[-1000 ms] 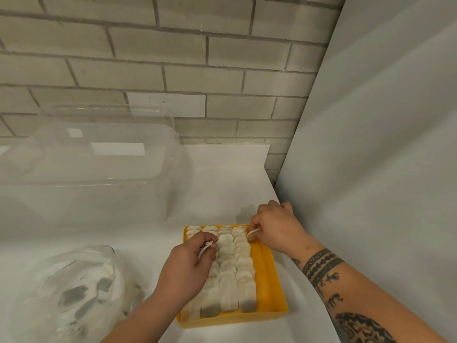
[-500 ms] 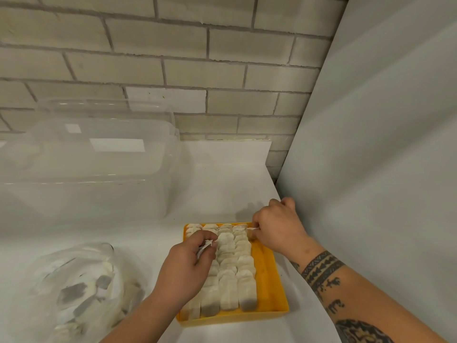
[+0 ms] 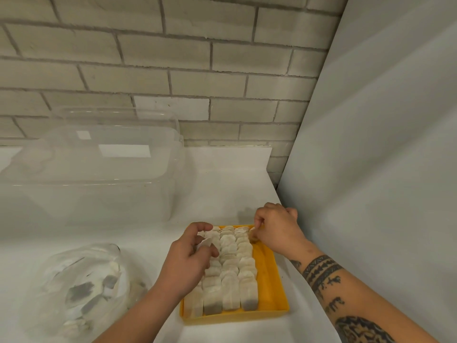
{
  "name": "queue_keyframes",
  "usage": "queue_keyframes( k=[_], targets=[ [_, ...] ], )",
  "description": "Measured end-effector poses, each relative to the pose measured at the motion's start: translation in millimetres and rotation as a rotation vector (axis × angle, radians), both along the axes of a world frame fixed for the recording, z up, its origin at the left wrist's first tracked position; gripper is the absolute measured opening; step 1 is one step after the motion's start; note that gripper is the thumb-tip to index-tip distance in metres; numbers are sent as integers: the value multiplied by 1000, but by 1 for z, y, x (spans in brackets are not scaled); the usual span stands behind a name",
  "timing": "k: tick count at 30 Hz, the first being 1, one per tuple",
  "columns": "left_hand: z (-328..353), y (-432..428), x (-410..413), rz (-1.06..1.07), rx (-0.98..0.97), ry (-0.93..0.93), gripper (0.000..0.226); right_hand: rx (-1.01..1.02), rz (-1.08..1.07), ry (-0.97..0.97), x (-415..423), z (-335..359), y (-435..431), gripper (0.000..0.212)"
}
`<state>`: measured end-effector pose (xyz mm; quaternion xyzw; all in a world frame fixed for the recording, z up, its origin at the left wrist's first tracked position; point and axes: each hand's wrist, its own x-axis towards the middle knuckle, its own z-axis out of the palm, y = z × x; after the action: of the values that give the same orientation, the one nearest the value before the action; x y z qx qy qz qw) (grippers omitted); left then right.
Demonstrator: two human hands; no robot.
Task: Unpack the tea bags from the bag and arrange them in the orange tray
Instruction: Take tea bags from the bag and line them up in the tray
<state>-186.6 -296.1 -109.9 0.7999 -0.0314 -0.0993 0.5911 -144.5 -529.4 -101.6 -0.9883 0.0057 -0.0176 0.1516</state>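
The orange tray (image 3: 272, 288) lies on the white counter and holds several rows of pale tea bags (image 3: 235, 266) lying overlapped; a strip along its right side is bare. My left hand (image 3: 188, 258) hovers over the tray's left rows and holds a tea bag (image 3: 206, 242) between thumb and fingers. My right hand (image 3: 277, 227) is at the tray's far right corner, pinching a tea bag (image 3: 252, 231) at the top of the bare strip. A clear plastic bag (image 3: 84, 288) with more tea bags lies at the lower left.
A large clear plastic tub (image 3: 94, 169) stands at the back left against the brick wall (image 3: 173, 70). A smooth grey panel (image 3: 383, 169) rises close to the tray's right side. White counter (image 3: 222, 184) stretches between tub and tray.
My right hand shifted slightly toward the tray's far right corner with its tea bag. My left hand opened its fingers a little and stayed over the left rows.
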Motion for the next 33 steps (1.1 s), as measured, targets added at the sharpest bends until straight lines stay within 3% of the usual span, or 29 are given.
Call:
queue_keyframes(
  k=[6, 9, 13, 19, 25, 29, 33],
  targets=[
    [19, -10, -6, -113, -201, 83, 55, 526, 81, -31, -35, 31, 23, 13],
    [24, -17, -11, -144, -173, 48, 64, 612, 159, 15, -53, 39, 37, 16],
    [28, -23, -16, -137, -109, 47, 71, 575, 161, -15, -65, 38, 38, 7],
    [27, -23, -24, -75, -77, 44, 25, 600, 67, -14, -75, 39, 26, 5],
    [20, -26, -24, -80, -36, 35, 28, 501, 73, 9, -77, 37, 23, 5],
    [13, -17, -12, 19, 8, -11, 17, 493, 13, -13, -57, 49, 6, 14],
    [2, -6, 4, 89, 116, -86, 15, 333, -29, 5, -35, 59, -13, 9]
  ],
)
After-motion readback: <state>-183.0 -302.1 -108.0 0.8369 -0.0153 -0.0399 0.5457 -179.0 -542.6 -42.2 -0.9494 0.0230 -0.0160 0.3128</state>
